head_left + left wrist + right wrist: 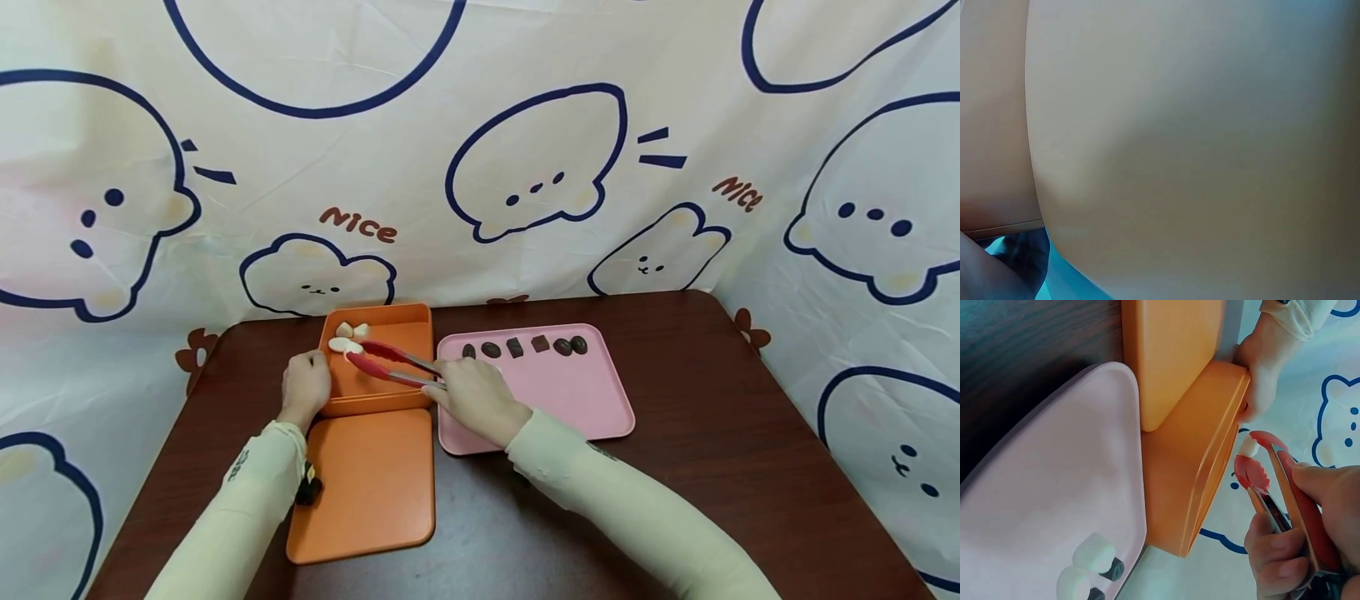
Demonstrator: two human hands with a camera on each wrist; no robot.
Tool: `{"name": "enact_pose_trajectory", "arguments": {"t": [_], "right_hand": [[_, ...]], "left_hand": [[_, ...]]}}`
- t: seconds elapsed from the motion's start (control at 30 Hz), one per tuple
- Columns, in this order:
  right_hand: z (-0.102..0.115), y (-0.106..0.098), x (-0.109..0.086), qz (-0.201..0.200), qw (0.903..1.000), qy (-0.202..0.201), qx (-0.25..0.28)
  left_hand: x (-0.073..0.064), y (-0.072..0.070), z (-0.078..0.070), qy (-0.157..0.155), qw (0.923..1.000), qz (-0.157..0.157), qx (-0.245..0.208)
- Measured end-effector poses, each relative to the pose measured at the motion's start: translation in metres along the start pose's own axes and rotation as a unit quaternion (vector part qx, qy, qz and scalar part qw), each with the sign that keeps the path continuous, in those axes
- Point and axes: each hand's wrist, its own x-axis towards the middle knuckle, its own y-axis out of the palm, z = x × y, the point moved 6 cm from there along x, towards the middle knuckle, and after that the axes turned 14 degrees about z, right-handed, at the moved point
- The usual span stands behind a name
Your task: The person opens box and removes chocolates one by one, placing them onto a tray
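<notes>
My right hand (480,396) grips metal tongs with red tips (371,367), which reach over the orange box (382,392). Between the tips sits a white, marshmallow-like piece (1249,447). Inside the box, at its left side, are more white pieces (343,331). My left hand (306,383) holds the box by its left wall, its fingers partly hidden. Beside the box lies a pink tray (555,392) with a row of dark chocolates (514,347) along its back. Two white pieces (1094,553) rest on it too, hidden behind my right hand in the head view.
An orange lid (367,487) lies flat in front of the box. A small black object (308,487) shows at my left sleeve. Everything stands on a dark brown table (697,467), with a printed cloth (525,167) behind it. A close, blurred surface (1191,137) fills the left wrist view.
</notes>
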Motion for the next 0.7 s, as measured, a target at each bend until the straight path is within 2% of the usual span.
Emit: {"name": "enact_pose_trajectory", "arguments": {"t": [0.27, 0.7], "right_hand": [[-0.014, -0.006, -0.018, -0.023, 0.9997, -0.009, -0.006], [-0.026, -0.011, -0.038, -0.034, 0.9993, -0.011, -0.010]], "left_hand": [[0.001, 0.003, 0.002, -0.016, 0.9997, 0.014, -0.010], [0.000, 0.000, -0.001, -0.019, 0.9996, 0.022, -0.003]]}}
